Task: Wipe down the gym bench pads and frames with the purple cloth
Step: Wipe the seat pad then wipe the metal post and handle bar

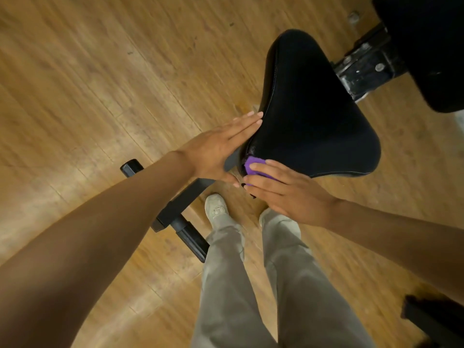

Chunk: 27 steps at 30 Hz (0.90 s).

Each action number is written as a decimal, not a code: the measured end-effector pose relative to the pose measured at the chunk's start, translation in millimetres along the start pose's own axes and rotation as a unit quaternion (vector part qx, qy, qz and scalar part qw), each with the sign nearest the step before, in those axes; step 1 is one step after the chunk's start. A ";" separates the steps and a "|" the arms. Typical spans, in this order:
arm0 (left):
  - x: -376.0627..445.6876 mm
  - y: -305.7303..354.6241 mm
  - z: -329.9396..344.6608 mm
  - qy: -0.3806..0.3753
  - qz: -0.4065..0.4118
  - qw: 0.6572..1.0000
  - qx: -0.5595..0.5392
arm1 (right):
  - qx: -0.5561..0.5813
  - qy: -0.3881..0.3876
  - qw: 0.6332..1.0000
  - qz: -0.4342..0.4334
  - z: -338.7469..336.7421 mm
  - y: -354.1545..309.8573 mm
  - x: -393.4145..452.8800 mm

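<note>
The black seat pad (pixel 313 116) of the gym bench fills the upper middle of the head view, its wide end nearest me. My left hand (pixel 221 144) lies flat with straight fingers against the pad's left edge. My right hand (pixel 286 194) presses the purple cloth (pixel 253 165) with straight fingers against the pad's near corner. Most of the cloth is hidden under that hand. Beyond the seat, the scuffed black frame bracket (pixel 361 71) joins a second black pad (pixel 426 41) at the top right.
The bench's black foot bar (pixel 175 212) runs across the wooden floor (pixel 88 84) below my left forearm. My legs and a pale shoe (pixel 216 207) stand just behind it. A dark object (pixel 431 320) sits at the lower right edge.
</note>
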<state>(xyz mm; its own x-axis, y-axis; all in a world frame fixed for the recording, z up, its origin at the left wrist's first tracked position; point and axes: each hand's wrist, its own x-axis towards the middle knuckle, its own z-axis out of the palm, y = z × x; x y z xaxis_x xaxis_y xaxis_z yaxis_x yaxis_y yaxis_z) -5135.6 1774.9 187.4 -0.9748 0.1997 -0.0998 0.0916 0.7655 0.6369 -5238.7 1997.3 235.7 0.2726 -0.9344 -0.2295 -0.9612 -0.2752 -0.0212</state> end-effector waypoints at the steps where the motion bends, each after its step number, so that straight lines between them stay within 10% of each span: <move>1: -0.3 -0.1 -1.3 -0.002 0.003 1.000 0.008 | -0.010 0.002 1.000 0.008 1.9 -1.9 -1.8; 18: 7.9 -1.4 -30.6 -0.112 0.025 0.986 0.118 | -0.139 0.070 0.987 -0.035 32.0 -6.1 -28.6; 27: 5.4 10.9 -35.2 -0.108 -0.001 0.987 0.117 | -0.074 0.112 0.988 0.078 20.6 -24.5 23.1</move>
<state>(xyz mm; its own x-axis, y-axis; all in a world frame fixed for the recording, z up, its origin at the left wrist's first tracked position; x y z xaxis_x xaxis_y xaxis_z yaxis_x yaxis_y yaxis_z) -5147.0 1762.8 220.7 -0.9108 0.3051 -0.2781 0.1591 0.8811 0.4454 -5209.7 1987.1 210.9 0.1397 -0.9902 0.0019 -0.9799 -0.1380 0.1444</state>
